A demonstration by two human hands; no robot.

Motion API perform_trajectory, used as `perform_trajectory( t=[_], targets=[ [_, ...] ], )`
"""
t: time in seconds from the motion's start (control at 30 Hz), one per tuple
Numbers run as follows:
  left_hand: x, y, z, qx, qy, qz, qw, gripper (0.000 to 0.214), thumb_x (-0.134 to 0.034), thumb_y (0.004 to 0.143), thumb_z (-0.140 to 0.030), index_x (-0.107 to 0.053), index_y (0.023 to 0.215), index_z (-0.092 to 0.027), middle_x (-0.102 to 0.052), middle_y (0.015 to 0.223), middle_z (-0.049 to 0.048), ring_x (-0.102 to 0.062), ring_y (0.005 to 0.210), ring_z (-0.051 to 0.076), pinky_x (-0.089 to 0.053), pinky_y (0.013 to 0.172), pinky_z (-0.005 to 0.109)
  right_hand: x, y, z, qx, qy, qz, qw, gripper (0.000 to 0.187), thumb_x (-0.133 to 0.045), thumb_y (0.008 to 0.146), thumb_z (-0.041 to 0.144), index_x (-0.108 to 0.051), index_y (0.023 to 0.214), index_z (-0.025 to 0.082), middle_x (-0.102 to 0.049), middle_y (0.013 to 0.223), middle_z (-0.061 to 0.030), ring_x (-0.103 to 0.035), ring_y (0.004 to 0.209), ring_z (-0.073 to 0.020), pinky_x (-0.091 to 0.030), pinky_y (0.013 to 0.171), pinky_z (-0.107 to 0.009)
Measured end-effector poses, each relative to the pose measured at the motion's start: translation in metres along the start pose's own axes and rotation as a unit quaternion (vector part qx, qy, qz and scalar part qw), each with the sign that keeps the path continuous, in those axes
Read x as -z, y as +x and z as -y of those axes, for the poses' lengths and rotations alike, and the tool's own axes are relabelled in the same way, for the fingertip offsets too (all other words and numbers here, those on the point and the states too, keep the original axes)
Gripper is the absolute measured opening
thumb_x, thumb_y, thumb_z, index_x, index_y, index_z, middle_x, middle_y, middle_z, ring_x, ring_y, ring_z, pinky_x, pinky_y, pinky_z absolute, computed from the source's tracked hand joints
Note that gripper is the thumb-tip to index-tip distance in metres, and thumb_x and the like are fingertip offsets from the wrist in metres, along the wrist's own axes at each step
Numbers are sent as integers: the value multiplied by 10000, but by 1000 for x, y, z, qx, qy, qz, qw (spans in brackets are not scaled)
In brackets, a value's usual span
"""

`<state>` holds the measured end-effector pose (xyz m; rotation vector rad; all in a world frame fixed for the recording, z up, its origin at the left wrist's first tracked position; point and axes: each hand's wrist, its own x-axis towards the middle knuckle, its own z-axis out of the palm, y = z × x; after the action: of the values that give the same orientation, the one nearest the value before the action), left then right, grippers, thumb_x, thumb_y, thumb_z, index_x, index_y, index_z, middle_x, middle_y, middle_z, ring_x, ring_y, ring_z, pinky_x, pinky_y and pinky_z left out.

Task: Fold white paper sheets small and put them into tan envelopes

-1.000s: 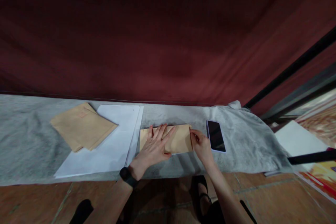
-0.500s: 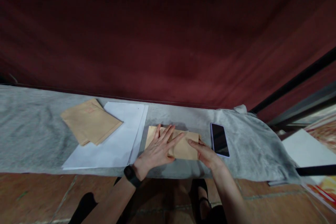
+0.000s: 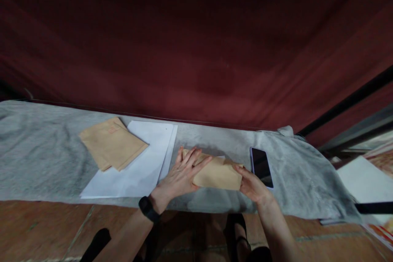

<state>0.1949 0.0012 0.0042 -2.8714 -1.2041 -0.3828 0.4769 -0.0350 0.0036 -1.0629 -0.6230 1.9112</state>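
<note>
A folded brown paper envelope (image 3: 217, 175) is between my two hands, its near face tilted toward me. My left hand (image 3: 184, 172), with a black band on the wrist, grips its left end, fingers over the top and thumb by the lower edge. At the right end my right hand (image 3: 251, 182) pinches the envelope, thumb on top and the other fingers mostly hidden beneath. A sliver of white paper (image 3: 221, 157) peeks out along the far edge.
Brown envelopes (image 3: 113, 143) lie overlapping on white paper sheets (image 3: 132, 184) to the left. A phone (image 3: 262, 168) rests just right of my right hand. Grey cloth (image 3: 46, 159) covers the narrow surface, with a dark red fabric wall (image 3: 196, 69) behind.
The envelope's right end has come up and its near face has tilted. My left hand has gone from lying spread on it to gripping its left end. The view has shifted slightly.
</note>
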Motion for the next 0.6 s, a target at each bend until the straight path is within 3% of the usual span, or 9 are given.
perform_trajectory(
  t=[0.1,0.23,0.37,0.47,0.6],
  targets=[
    [0,-1,7,3,-6,-9,1000,986,-741,775,-438,-217,1600,-307,-440,1520,146,-377,1427,360,-64,1211,637,1,-2,5,-14,49,53,997,230,-687,808,326,-699,1005,208,-781,886,-38,-737,854,-202,-565,809,-304],
    [-1,-2,10,-2,-23,-11,1000,1052,-770,733,-510,-219,1601,-285,-432,1510,158,-388,1407,376,-76,1212,635,5,-3,13,3,97,80,992,171,-636,748,207,-693,909,219,-762,806,5,-714,718,-147,-564,715,-241],
    [2,-3,4,-13,-23,11,1000,1035,-793,721,-412,-239,1590,-318,-380,1545,151,-327,1454,363,-94,1224,604,5,-6,9,-5,-17,85,996,237,-691,698,153,-721,921,227,-761,830,-9,-725,795,-183,-562,735,-278],
    [4,-3,-1,-14,-31,27,999,1057,-773,707,-290,-205,1598,-324,-384,1540,133,-318,1457,350,-120,1229,580,6,-9,-1,-21,-101,94,990,312,-747,682,223,-739,994,221,-767,902,-41,-722,851,-229,-559,739,-328],
    [6,-4,-5,-27,-48,35,998,1054,-747,715,-241,-184,1597,-363,-402,1523,99,-349,1425,338,-133,1226,585,7,-8,-17,5,-214,48,976,270,-795,687,303,-766,950,246,-767,868,-18,-657,699,-180,-535,652,-299]
  ],
)
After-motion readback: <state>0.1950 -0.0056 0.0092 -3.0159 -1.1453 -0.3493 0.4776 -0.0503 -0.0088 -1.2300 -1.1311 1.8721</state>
